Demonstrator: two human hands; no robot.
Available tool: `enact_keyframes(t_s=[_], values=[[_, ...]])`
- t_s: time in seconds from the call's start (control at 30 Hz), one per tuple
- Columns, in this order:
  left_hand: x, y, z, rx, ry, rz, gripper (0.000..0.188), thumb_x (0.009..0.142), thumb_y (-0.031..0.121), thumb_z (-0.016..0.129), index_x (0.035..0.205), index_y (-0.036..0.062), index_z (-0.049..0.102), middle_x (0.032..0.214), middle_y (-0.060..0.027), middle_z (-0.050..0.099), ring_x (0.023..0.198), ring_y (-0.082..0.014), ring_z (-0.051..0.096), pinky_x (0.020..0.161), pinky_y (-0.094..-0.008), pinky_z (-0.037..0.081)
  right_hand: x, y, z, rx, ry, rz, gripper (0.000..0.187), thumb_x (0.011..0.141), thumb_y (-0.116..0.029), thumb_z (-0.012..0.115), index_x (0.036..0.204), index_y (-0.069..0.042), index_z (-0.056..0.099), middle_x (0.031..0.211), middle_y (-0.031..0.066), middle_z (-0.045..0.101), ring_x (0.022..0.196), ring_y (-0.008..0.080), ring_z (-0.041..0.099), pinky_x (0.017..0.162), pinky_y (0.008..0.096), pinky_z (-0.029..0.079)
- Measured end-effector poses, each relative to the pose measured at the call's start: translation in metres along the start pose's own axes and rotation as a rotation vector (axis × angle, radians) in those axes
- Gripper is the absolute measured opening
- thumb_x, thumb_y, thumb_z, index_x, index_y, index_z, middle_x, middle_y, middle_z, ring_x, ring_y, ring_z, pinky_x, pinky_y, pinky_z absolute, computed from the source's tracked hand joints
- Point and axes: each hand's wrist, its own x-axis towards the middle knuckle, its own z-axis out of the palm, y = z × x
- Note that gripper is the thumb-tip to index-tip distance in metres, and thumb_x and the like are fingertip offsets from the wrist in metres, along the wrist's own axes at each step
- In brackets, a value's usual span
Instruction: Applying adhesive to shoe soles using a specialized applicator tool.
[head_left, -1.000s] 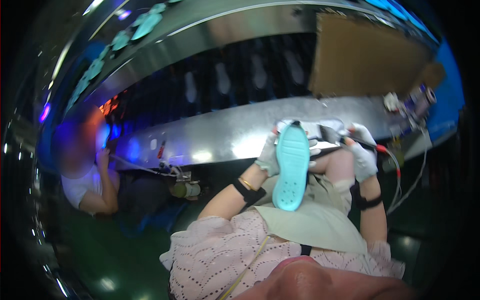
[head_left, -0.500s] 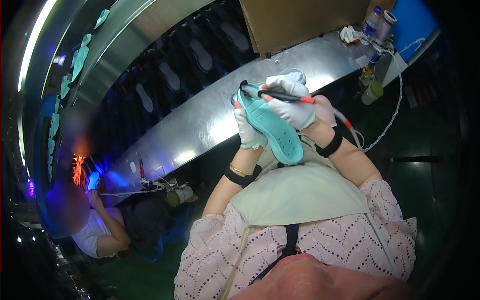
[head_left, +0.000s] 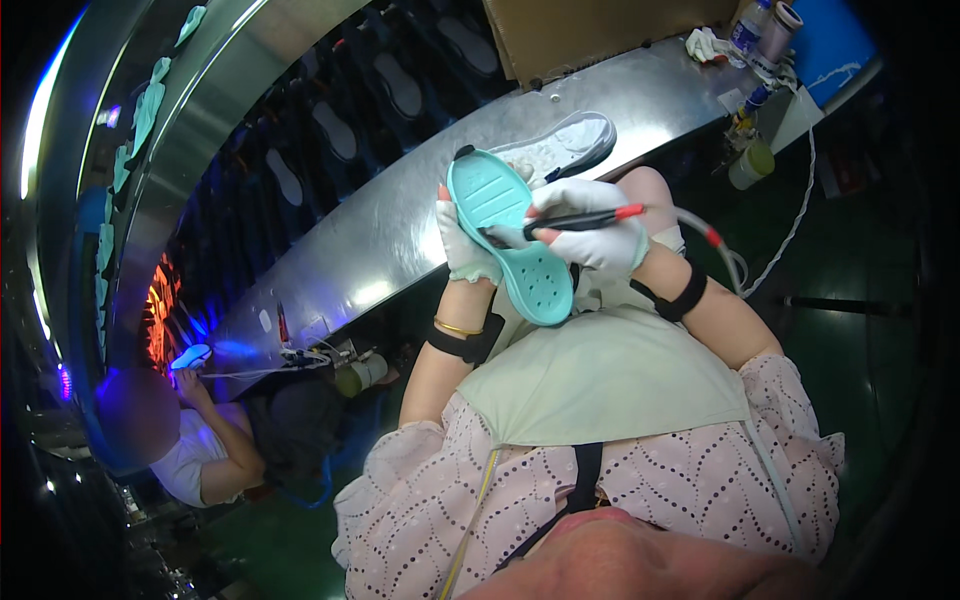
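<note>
My left hand, in a white glove with bare fingertips, grips a turquoise shoe midsole by its left edge. Grooves cross the midsole's upper end, and small holes dot its lower end. My right hand, gloved alike, is closed round a black-handled brush with a red band; a pale hose runs from its back end. The brush's tip lies over the middle of the midsole, near its left edge. Just beyond my hands, a white shoe sole rests on the metal bench.
Behind the bench, dark racks carry several grey soles. Several turquoise pieces line the machine at left. A co-worker sits at far left, holding a blue-lit sole. A bottle, a roll and a hanging yellow-green container stand right.
The brush has travelled from the midsole's upper end down to its middle. Both hands have shifted a little, and the midsole has turned to show more of its face and the white sole behind.
</note>
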Motion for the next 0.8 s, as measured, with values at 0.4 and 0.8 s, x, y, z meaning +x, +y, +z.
enact_keyframes(t_s=[0.4, 0.8], values=[[-0.032, -0.040, -0.020, 0.262, -0.031, -0.041, 0.084, 0.081, 0.074, 0.035, 0.131, 0.0057, 0.040, 0.122, -0.0122, 0.053, 0.108, -0.0240, 0.054, 0.093, -0.0373, 0.046, -0.028, 0.010, -0.009, 0.209, 0.029, 0.170, 0.012, 0.080, -0.003, 0.065, 0.091, -0.003, 0.061, 0.092, 0.0035, 0.063, 0.088, 0.0092, 0.059, 0.079, 0.0237, 0.047], [0.017, -0.020, -0.004, -0.066, -0.166, 0.245, 0.102, 0.062, 0.081, 0.052, 0.131, 0.0065, 0.041, 0.120, -0.0116, 0.055, 0.107, -0.0270, 0.055, 0.098, -0.0416, 0.042, -0.011, -0.001, -0.004, 0.402, 0.046, 0.142, 0.012, 0.077, 0.000, 0.069, 0.087, -0.003, 0.063, 0.090, 0.0030, 0.065, 0.086, 0.0090, 0.060, 0.079, 0.0235, 0.048]])
